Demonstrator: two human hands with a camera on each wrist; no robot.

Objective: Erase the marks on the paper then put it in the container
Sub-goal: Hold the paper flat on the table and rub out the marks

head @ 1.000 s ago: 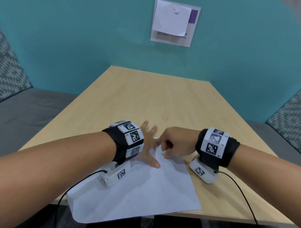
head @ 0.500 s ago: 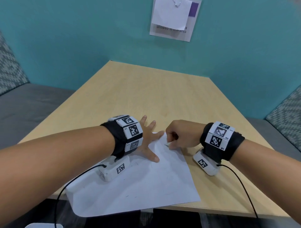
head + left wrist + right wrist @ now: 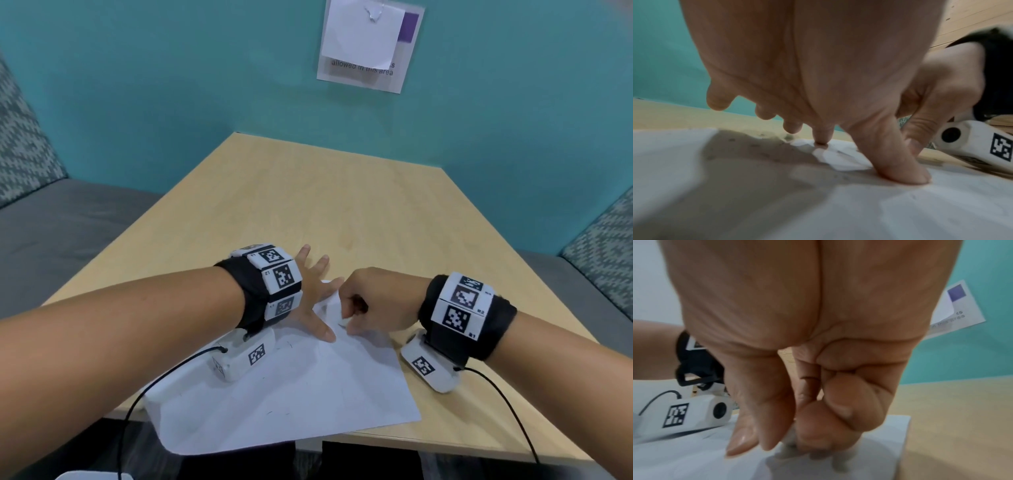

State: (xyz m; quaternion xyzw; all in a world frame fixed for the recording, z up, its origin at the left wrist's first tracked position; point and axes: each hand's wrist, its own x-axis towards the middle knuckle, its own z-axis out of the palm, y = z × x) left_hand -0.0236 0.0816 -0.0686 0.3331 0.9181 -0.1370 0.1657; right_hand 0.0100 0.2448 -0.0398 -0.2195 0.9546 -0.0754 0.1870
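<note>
while the splayed left hand [image 3: 310, 298] pins the paper [image 3: 308, 394], the right hand [image 3: 371, 301] pinches an eraser [image 3: 789, 437].

— What is changing since one second ago?
— The right hand [image 3: 373, 301], closed around a small white eraser [image 3: 791, 438], is sliding away from the left hand [image 3: 313, 301] and a little toward the person, over the far corner of the paper [image 3: 308, 404].
— And the view?
— The head camera is tilting down; the wall sign [image 3: 371, 44] is now cut by the top edge.
</note>
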